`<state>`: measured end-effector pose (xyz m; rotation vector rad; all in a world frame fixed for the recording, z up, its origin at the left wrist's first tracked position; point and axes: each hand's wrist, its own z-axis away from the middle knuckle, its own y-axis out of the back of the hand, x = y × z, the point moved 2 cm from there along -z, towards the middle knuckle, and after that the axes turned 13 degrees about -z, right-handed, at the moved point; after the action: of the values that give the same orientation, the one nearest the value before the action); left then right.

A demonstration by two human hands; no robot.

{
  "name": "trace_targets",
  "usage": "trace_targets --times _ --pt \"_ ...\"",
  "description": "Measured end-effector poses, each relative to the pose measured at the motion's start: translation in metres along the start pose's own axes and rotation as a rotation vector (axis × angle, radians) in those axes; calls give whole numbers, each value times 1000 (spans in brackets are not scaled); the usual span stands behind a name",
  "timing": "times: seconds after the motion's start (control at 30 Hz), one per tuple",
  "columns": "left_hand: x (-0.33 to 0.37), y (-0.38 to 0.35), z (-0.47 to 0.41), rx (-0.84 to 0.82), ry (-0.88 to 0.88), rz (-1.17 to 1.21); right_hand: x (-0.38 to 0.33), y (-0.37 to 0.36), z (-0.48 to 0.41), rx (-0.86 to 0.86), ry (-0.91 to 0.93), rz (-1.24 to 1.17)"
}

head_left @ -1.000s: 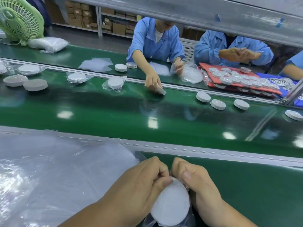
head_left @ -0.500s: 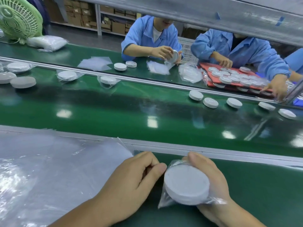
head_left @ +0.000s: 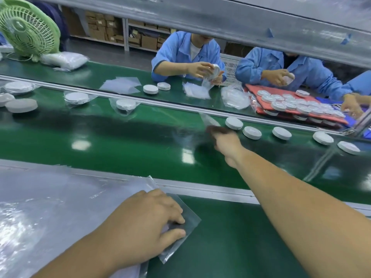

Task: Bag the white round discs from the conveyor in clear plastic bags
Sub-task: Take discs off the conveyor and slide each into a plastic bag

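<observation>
My left hand (head_left: 152, 215) lies on top clear bag (head_left: 190, 223) at edge of bag stack (head_left: 50, 207), fingers fairly straight, pressing, likely to slide one sheet free. Right hand (head_left: 224, 139) stretched over conveyor belt (head_left: 120, 141), just short of nearest loose white disc (head_left: 233, 123). Motion blur: cannot tell its finger spread.

the middle of the green belt (head_left: 120, 141) is left bare, and passage is offered there. its far right edge is taken up by a close row of white discs (head_left: 281, 133), its far left by bagged discs (head_left: 125, 104). the near bench (head_left: 230, 247) is bare at its centre, flanked by a stack of clear bags (head_left: 40, 207) and crossed by the right arm (head_left: 301, 197). height is bounded by an overhead beam (head_left: 241, 23).
</observation>
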<state>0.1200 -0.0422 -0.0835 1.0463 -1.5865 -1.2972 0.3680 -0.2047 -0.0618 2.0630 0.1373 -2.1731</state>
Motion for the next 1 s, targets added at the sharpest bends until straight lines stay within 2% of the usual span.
trace_targets --times 0.07,0.13,0.33,0.57,0.77,1.0 --pt "-1 -1 0 1 -11 -5 7 -4 -4 -44 -11 150" --pt "-1 -1 1 -8 -20 -5 12 -5 4 -29 71 237" --pt "2 -4 2 -8 -22 -21 31 9 77 -123 190 266" --pt "15 -11 4 139 -10 -81 56 22 159 -189 305 316" --pt "23 -16 4 165 8 -81 61 15 153 -154 433 626" --pt "22 -16 5 119 35 -74 63 15 154 -149 496 597"
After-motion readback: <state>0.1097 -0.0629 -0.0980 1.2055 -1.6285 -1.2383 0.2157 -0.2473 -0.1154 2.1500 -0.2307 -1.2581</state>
